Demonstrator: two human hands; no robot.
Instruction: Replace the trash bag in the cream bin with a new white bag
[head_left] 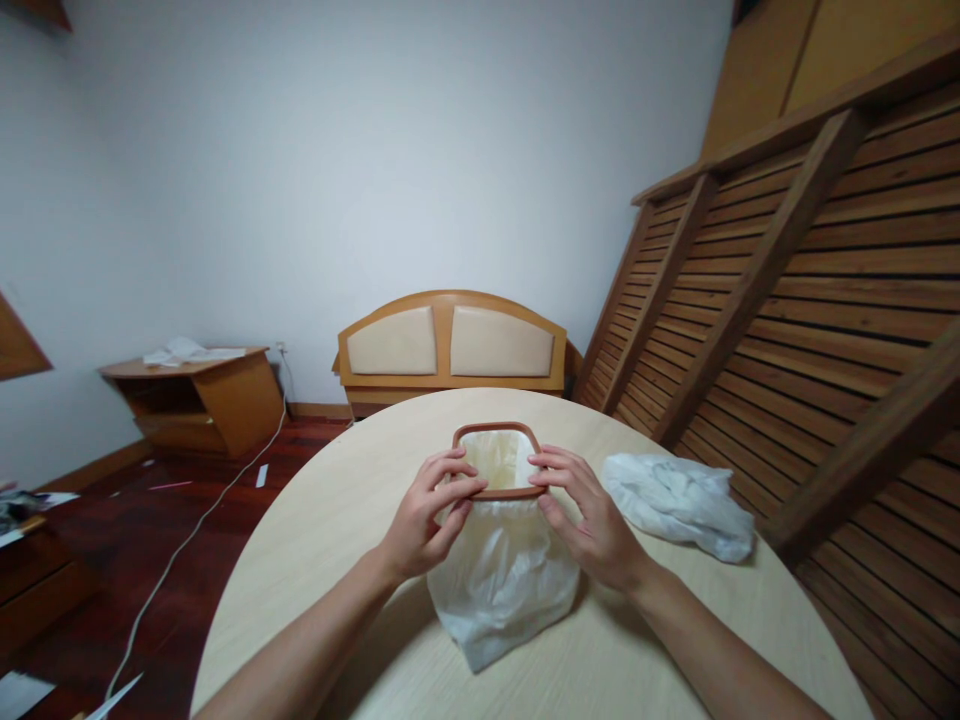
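Note:
In the middle of the round table a small trash can stands with a brown rim ring around its rectangular mouth. A thin white plastic bag lines the can and hangs over its near side, down to a loose corner; the can's body is largely hidden by it. My left hand grips the left front corner of the ring, fingers over the top and thumb below. On the right side, my right hand holds the ring in a similar way, fingertips at the mouth and thumb against the bag outside.
A crumpled white plastic bag lies on the pale table, right of my hand. Slatted wooden panels lean along the right. Behind the table stands a headboard. A low cabinet and a white cable are at left.

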